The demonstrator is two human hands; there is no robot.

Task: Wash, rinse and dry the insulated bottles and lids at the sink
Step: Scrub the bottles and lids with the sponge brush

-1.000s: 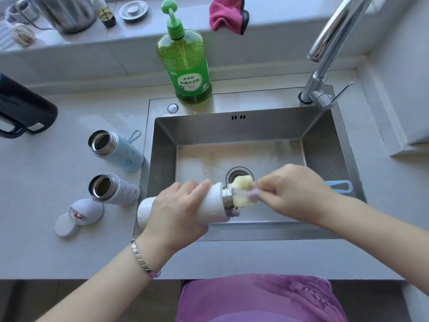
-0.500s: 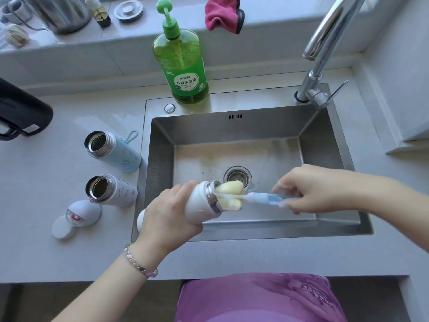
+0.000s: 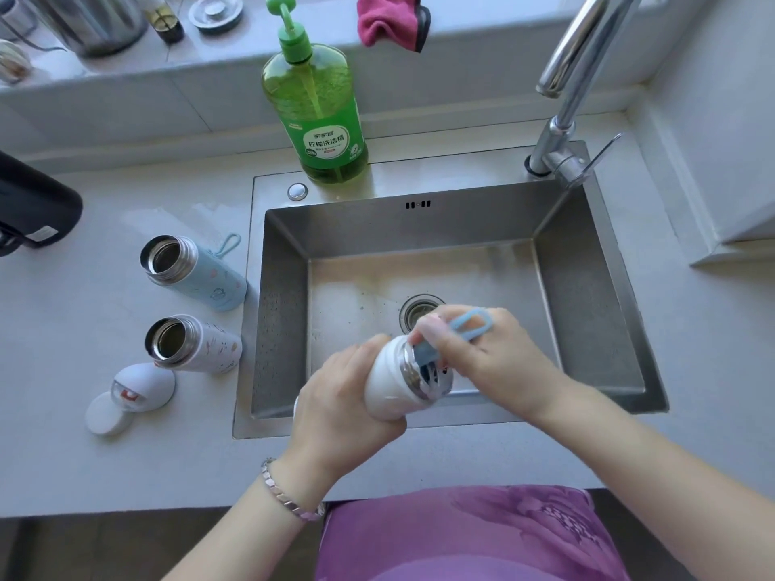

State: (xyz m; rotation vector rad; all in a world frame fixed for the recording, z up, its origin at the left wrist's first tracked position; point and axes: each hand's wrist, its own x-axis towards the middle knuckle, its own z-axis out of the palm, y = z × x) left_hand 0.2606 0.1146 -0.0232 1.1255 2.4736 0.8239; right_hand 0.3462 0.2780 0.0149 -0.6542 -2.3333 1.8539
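Observation:
My left hand (image 3: 344, 396) grips a white insulated bottle (image 3: 390, 379) over the front edge of the steel sink (image 3: 285, 320), its steel mouth tilted up and to the right. My right hand (image 3: 486, 358) holds the light blue handle of a bottle brush (image 3: 469, 327), whose head is pushed down inside the bottle and hidden. On the counter to the left, a light blue bottle (image 3: 197, 272) and a white patterned bottle (image 3: 193, 343) stand open without lids. Two white lids (image 3: 142, 387) (image 3: 107, 415) lie in front of them.
A green dish soap pump bottle (image 3: 316, 106) stands behind the sink. The chrome tap (image 3: 562, 119) rises at the back right. A pink cloth (image 3: 390, 18) lies on the ledge, near a steel pot (image 3: 92, 18) and a small strainer (image 3: 216, 10). A black jug (image 3: 33, 207) sits far left.
The brush's yellow sponge head, outside the bottle mouth half a second ago, has gone inside the bottle. My right hand has moved left to the mouth, and the bottle has tipped more upright.

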